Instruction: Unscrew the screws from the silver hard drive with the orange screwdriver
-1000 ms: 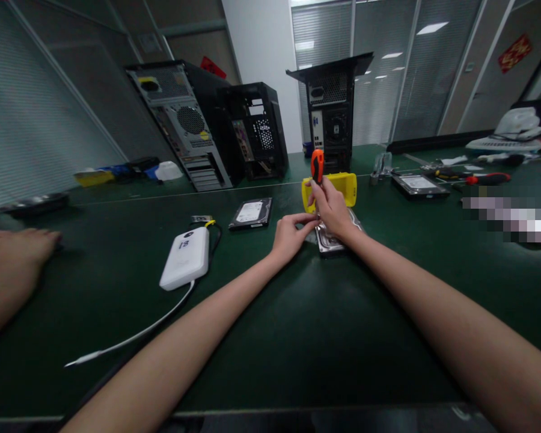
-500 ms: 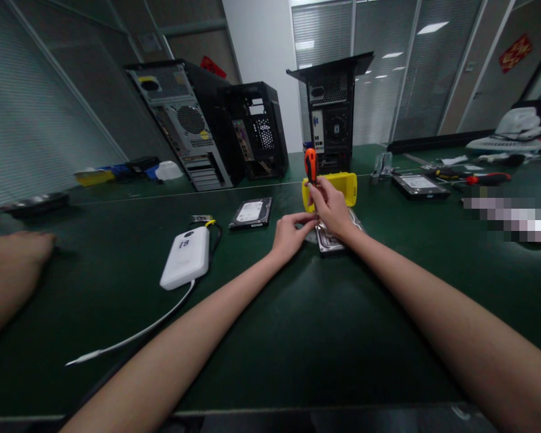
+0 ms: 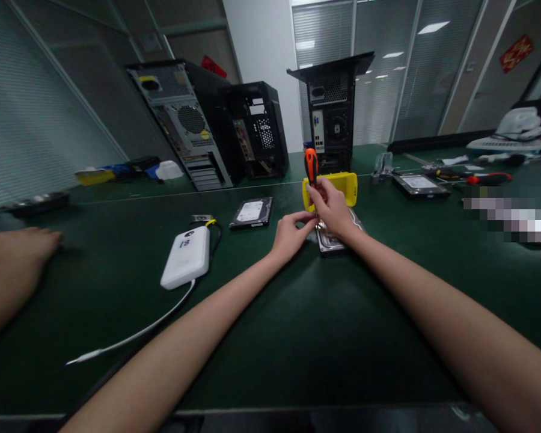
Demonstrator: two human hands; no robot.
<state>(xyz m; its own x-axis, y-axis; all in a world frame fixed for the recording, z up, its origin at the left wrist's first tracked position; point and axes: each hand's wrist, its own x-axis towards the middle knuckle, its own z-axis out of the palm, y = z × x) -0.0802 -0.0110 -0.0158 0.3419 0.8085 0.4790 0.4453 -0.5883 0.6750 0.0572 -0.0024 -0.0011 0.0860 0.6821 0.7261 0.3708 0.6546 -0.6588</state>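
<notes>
My right hand point(image 3: 331, 207) grips an orange and black screwdriver point(image 3: 311, 165) held upright, its tip down on a silver hard drive point(image 3: 330, 240) lying on the green mat. My left hand point(image 3: 291, 233) is closed at the drive's left edge, fingers pinched near the screwdriver's shaft; what they pinch is hidden. A yellow tray point(image 3: 348, 182) stands just behind both hands.
A second hard drive point(image 3: 251, 213) and a white box with a cable point(image 3: 186, 257) lie to the left. Three computer towers point(image 3: 256, 129) stand at the back. Another person's hand point(image 3: 20, 246) rests at far left. More drives and a red-handled tool point(image 3: 489, 178) sit at right.
The screwdriver handle has shifted slightly left and twisted in my right hand. The other person's hand at far left drew back, then moved forward again.
</notes>
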